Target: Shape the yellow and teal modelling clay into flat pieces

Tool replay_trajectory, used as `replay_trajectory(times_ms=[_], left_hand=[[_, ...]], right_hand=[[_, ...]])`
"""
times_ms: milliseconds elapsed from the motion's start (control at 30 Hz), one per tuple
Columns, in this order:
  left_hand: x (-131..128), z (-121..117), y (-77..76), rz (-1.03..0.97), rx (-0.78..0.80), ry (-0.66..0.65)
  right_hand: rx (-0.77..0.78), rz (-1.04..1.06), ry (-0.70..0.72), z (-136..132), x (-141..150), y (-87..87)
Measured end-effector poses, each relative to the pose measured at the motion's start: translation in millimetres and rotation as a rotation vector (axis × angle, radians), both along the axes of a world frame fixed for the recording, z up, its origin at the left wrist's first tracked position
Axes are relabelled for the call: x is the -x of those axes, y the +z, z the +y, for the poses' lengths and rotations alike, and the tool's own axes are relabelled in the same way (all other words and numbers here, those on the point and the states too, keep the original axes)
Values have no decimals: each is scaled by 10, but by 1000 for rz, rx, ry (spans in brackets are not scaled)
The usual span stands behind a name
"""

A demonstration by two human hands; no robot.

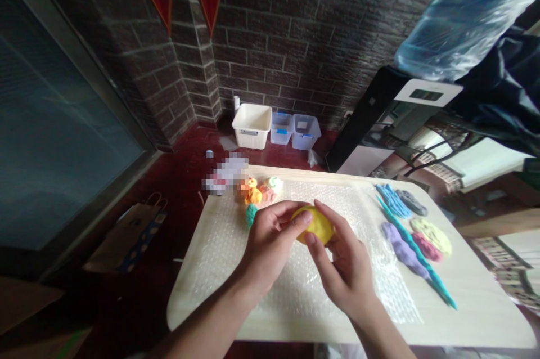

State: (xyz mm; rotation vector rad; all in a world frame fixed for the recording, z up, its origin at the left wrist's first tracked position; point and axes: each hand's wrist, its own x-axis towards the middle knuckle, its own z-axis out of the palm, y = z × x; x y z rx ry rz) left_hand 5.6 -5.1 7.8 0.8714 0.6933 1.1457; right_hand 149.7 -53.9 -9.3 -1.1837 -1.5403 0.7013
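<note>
A smooth yellow lump of modelling clay (317, 226) is held between both hands above the bubble wrap. My left hand (274, 235) grips its left side, with the thumb pressed on top. On the other side, my right hand (343, 255) curls around it, thumb at the near edge and fingers along the far edge. The undersides of the fingers are hidden. Just beyond my left hand lie orange clay pieces (253, 196), a white-and-green piece (275, 184) and a dark green lump (251, 215).
Bubble wrap (219, 252) covers much of the pale table (476, 303). To the right lie a long teal clay roll (422, 257), blue strands (394, 200), and purple (403, 249), pink and pale yellow clay. Plastic bins (253, 137) stand on the floor beyond, near a water dispenser (367, 117).
</note>
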Motion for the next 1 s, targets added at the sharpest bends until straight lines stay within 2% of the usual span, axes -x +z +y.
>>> replay_trajectory(times_ms=[267, 400, 600, 800, 900, 1000], left_hand=[[13, 12, 8, 40, -49, -12], [2, 20, 3, 21, -28, 10], [-12, 23, -47, 22, 9, 24], [-18, 16, -71, 36, 14, 25], [-28, 15, -81, 37, 33, 25], [-30, 15, -80, 37, 27, 28]], right_hand=[[103, 238, 33, 28, 43, 102], [72, 161, 6, 11, 21, 100], [-35, -108, -32, 17, -47, 11], [-72, -226, 8, 40, -87, 71], [-65, -205, -7, 38, -76, 55], [12, -9, -33, 42, -36, 34]])
